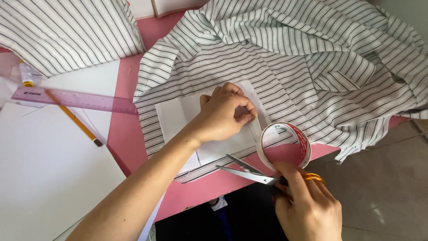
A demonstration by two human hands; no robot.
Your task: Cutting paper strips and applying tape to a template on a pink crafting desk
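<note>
Pinching the free end of the tape against the white paper piece (178,117), the left hand (223,117) is curled nearly closed, while the roll of tape (285,147) and the orange-handled scissors (249,172) are both gripped in the right hand (307,205), blades parted. Should the strip be slackened, it could be twisted or stuck to itself; the striped fabric (276,58) beneath might also be nicked by the blades. The roll is seen as a white ring with red print, held upright just over the pink table (200,189) edge, beside the paper.
</note>
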